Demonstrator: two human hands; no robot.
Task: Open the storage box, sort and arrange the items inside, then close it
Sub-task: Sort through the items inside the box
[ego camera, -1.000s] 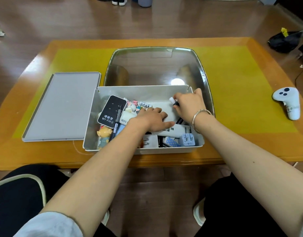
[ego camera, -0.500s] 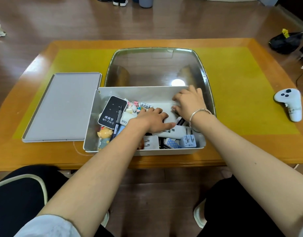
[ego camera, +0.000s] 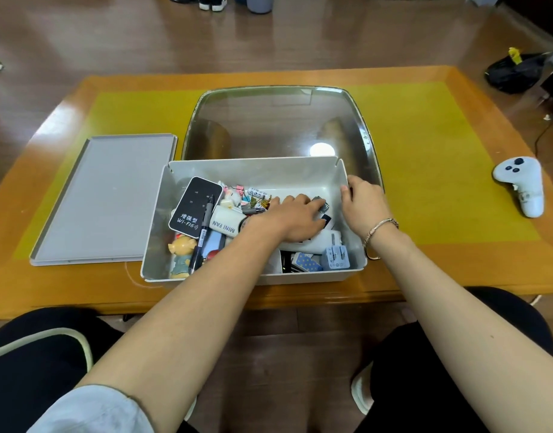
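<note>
The open grey storage box (ego camera: 253, 171) stands on the table's near edge, and its flat lid (ego camera: 106, 198) lies beside it on the left. Inside are a black Wi-Fi device (ego camera: 195, 207), a white mini fan (ego camera: 227, 224), a dark pen (ego camera: 202, 237), an orange figurine (ego camera: 181, 249), a white plug adapter (ego camera: 336, 257), a blue dotted item (ego camera: 306, 261) and several small clips. My left hand (ego camera: 287, 218) lies over the middle items, its fingertips touching a small grey piece (ego camera: 319, 204). My right hand (ego camera: 365, 206) holds the box's right wall near the far corner.
A glass panel (ego camera: 278, 123) with a metal rim lies in the yellow tabletop (ego camera: 431, 157) behind the box. A white controller (ego camera: 522, 185) rests at the right. A black bag (ego camera: 515, 71) and shoes are on the floor beyond. My knees are under the near edge.
My right hand has left the items in the box's far right part and moved out to the right wall. My left hand has slid a little to the right over the items.
</note>
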